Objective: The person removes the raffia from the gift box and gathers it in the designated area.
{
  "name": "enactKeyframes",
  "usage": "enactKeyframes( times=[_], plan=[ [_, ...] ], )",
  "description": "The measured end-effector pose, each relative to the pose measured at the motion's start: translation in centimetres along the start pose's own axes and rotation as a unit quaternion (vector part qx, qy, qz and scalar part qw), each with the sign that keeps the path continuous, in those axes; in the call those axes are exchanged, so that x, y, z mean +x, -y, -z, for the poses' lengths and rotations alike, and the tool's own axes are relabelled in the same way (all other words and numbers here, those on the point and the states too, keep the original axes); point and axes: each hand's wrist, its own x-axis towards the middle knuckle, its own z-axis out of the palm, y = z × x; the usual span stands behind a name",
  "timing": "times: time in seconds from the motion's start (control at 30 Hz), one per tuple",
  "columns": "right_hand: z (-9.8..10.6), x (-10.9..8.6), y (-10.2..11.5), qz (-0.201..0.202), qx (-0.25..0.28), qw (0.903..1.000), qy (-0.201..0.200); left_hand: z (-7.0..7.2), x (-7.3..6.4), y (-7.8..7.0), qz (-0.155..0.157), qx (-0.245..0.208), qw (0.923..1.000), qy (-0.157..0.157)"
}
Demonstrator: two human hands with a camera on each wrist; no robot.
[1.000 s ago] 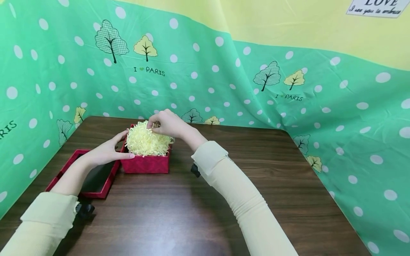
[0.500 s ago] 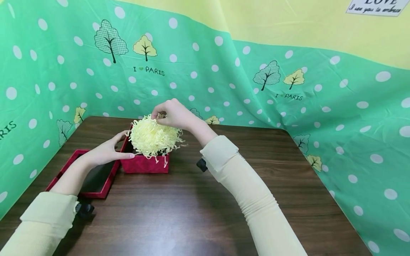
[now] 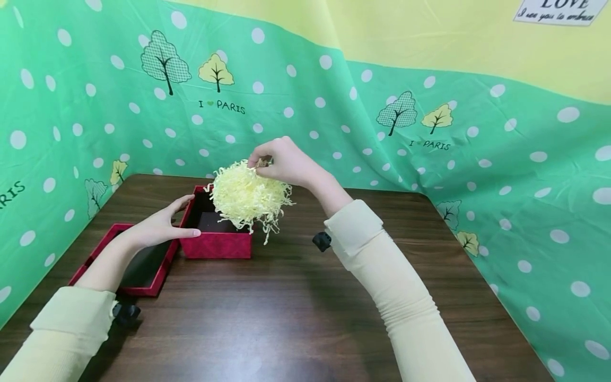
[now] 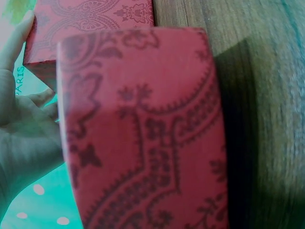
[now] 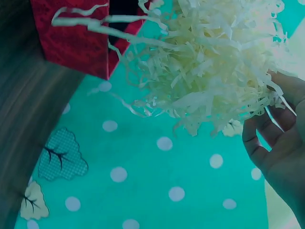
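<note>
A bundle of pale yellow shredded paper point(image 3: 250, 193) hangs from my right hand point(image 3: 288, 162), pinched at its top. Loose strands dangle over the right part of the open red box point(image 3: 217, 245), whose dark inside shows on the left. At the box's left side, my left hand point(image 3: 162, 225) holds it, thumb at the near rim and fingers toward the far left corner. In the right wrist view, the shredded paper point(image 5: 214, 62) is apart from the box wall point(image 5: 71, 38). A patterned red wall point(image 4: 143, 129) fills much of the left wrist view.
A red lid point(image 3: 151, 284) with a black inside lies on the dark wooden table point(image 3: 267, 318), left of the box and partly under my left forearm. Behind stands a green polka-dot cloth point(image 3: 310, 122) along the table's back and sides.
My right hand has lifted the shredded paper up and to the right, out of the box, uncovering its dark inside. The left hand and the box have stayed in place.
</note>
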Motion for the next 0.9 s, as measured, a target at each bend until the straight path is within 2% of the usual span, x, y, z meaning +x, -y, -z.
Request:
enactKeyframes(
  times=[0.4,0.5,0.9],
  plan=[
    [3.1,-3.9,-1.1,-0.013,-0.037,0.9987,-0.032,0.0,-0.1,0.1,-0.001,-0.002,1.0,0.001],
    [3.7,-4.9,-1.5,-0.013,-0.029,0.9987,-0.039,0.0,-0.2,0.1,0.002,-0.002,1.0,0.003],
    [5.9,-9.9,-3.3,-0.046,-0.055,0.9955,-0.062,0.0,-0.1,0.2,0.003,-0.003,1.0,0.003]
  ],
)
